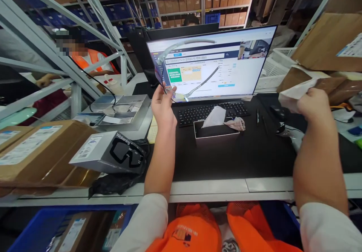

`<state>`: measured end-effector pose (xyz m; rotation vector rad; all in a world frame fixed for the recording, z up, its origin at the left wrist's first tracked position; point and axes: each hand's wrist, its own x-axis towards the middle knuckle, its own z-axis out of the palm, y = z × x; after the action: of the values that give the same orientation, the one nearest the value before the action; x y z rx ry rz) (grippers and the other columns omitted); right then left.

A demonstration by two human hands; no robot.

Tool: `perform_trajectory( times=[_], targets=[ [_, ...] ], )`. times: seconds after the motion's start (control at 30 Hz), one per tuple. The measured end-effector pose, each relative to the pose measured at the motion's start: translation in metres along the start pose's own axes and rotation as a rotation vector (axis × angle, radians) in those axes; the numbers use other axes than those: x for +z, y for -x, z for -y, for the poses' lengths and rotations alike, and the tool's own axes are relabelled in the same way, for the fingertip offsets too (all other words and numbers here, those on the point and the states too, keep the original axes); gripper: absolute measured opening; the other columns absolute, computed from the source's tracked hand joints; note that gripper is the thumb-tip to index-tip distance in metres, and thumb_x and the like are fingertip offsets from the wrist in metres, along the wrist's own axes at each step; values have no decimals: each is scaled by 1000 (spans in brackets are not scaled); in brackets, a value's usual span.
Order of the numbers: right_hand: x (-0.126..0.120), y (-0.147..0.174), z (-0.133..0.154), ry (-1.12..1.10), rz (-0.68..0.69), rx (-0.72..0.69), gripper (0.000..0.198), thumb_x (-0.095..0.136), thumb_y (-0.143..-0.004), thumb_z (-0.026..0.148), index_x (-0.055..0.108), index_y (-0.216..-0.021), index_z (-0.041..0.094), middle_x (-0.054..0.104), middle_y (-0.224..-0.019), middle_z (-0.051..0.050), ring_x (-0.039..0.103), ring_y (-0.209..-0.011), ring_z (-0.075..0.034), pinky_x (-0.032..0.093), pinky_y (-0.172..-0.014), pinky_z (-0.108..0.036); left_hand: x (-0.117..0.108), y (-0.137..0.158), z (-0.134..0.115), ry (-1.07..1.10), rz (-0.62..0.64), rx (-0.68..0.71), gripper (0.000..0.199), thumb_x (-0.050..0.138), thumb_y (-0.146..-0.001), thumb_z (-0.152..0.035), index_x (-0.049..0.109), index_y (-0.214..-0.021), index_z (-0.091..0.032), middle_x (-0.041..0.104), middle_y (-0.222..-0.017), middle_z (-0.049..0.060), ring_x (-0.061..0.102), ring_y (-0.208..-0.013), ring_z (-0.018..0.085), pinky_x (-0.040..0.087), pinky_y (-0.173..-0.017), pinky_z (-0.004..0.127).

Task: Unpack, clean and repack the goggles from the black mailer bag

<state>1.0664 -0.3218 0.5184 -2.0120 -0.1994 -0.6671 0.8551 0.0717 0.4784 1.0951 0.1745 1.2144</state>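
Observation:
My left hand (164,103) is raised in front of the monitor (249,74), fingers pinched on what looks like a pair of glasses (186,45). Two thin translucent arms of the glasses stretch to the right across the screen, and the lens end is partly covered by my fingers. On the right, my right hand (314,101) is closed around a crumpled white sheet (295,93), tissue or cloth. The sheet hangs in front of a small cardboard box (304,74). Below the monitor, an open tissue box (216,132) stands on the black desk mat, a crumpled tissue (235,123) at its edge.
A keyboard (186,115), a pen (257,116) and a mouse (278,111) lie on the desk. To the left are a printed goggles box (113,154), cardboard cartons (42,154) and a grey open box (135,112). A co-worker (96,59) sits beyond the metal frame.

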Motion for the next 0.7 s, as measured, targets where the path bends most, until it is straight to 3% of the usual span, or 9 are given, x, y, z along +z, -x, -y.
perform_trajectory(
  times=[0.03, 0.13, 0.2, 0.27, 0.37, 0.47, 0.57, 0.6, 0.7],
  targets=[
    [-11, -9, -10, 203, 151, 47, 21, 70, -76, 14, 64, -56, 16, 60, -57, -8, 49, -54, -14, 38, -58, -34, -1, 0, -3, 29, 2, -13, 62, 93, -63, -55, 71, -111, -24, 72, -113, 5, 74, -106, 24, 58, -99, 35],
    [-34, -24, -32, 475, 508, 168, 31, 80, -65, 6, 60, -44, 18, 58, -51, -7, 42, -46, -12, 33, -56, -36, 0, 4, -11, 72, 56, -43, 57, 93, -64, -52, 72, -109, -23, 72, -110, 5, 75, -103, 25, 59, -97, 36],
    [-45, -26, -37, 592, 622, 213, 23, 84, -64, 8, 67, -51, 17, 68, -64, -10, 49, -51, -13, 39, -63, -36, 3, 9, -15, 84, 112, -78, 53, 91, -67, -49, 72, -108, -22, 72, -106, 4, 76, -103, 26, 60, -98, 38],
    [-55, -23, -32, 652, 595, 193, 11, 83, -73, 17, 76, -66, 15, 75, -86, -15, 57, -63, -15, 42, -73, -36, 5, 13, -18, 95, 148, -104, 49, 90, -70, -47, 72, -108, -22, 71, -103, 4, 75, -104, 26, 60, -98, 39],
    [-66, -3, -3, 524, 482, 68, 24, 74, -88, 33, 82, -98, 13, 76, -110, -18, 66, -87, -21, 45, -83, -38, 10, 20, -21, 126, 186, -122, 47, 89, -72, -45, 71, -108, -23, 71, -102, 3, 75, -104, 25, 60, -98, 38],
    [-59, 34, 44, 246, 541, -74, 32, 73, -89, 39, 80, -112, 18, 77, -109, -13, 68, -101, -22, 48, -91, -36, 21, 33, -18, 172, 250, -169, 44, 87, -76, -47, 69, -108, -23, 70, -103, 3, 76, -104, 24, 60, -100, 38],
    [-36, 75, 88, -81, 792, -207, 54, 73, -88, 47, 68, -136, 20, 76, -110, -12, 71, -93, -21, 55, -78, -33, 35, 52, -11, 193, 304, -224, 46, 83, -80, -53, 67, -110, -22, 71, -101, 3, 76, -105, 25, 59, -102, 40],
    [-27, 86, 99, -145, 815, -261, 60, 70, -90, 50, 63, -142, 21, 76, -107, -11, 71, -86, -20, 56, -74, -33, 39, 57, -9, 191, 312, -239, 48, 84, -79, -55, 67, -110, -22, 72, -102, 4, 76, -105, 25, 59, -102, 40],
    [-2, 106, 118, -197, 671, -384, 52, 61, -96, 54, 65, -137, 22, 73, -89, -6, 67, -71, -18, 55, -69, -33, 46, 67, -5, 171, 319, -280, 54, 86, -76, -57, 67, -112, -22, 75, -107, 6, 76, -106, 25, 60, -100, 39]
  ],
)
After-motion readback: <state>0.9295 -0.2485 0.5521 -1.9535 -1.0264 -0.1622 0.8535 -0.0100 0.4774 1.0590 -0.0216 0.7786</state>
